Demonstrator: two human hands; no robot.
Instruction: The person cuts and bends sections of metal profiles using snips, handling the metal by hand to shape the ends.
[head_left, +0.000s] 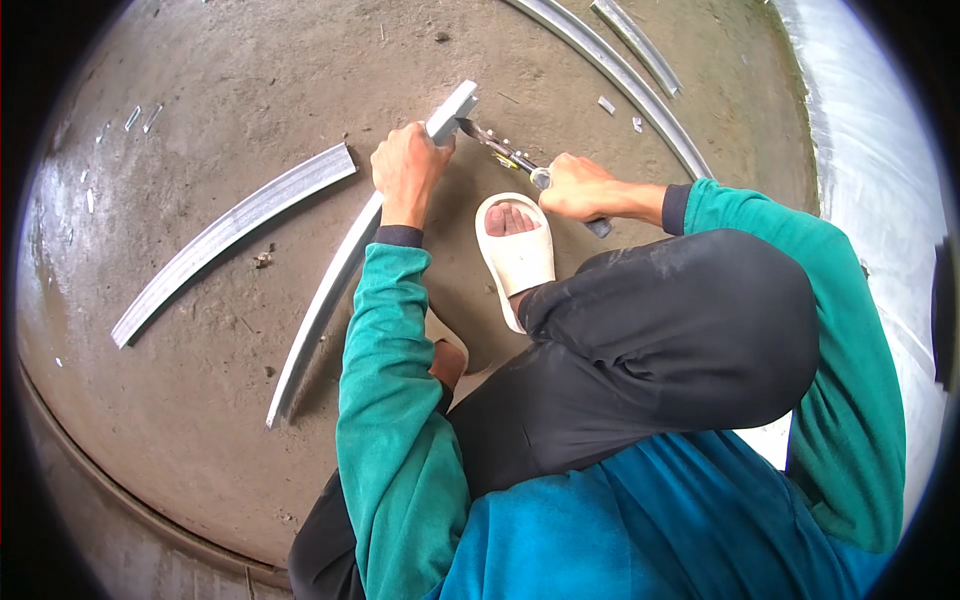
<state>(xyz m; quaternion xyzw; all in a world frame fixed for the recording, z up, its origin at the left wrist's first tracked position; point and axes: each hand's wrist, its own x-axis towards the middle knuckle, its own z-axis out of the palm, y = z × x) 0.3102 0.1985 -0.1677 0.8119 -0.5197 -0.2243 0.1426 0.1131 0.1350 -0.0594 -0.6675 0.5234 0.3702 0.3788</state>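
My left hand point(408, 165) is closed around a long galvanized metal channel point(335, 285) near its far end. The rest of the channel slants down toward the lower left, past my left forearm. My right hand point(580, 187) grips the handles of a pair of tin snips point(505, 150). Their dark jaws meet the channel's right edge, just beyond my left hand. How far the jaws are apart is too small to make out. A grey handle end shows below my right fist.
A shorter metal channel point(240, 222) lies on the concrete floor point(270, 80) to the left. Farther off at the right are a long channel point(630, 85) and a short piece point(640, 48). Small metal scraps point(133, 118) are scattered about. My sandalled foot point(515, 240) is close below the snips. A pale wall point(870, 130) borders the right.
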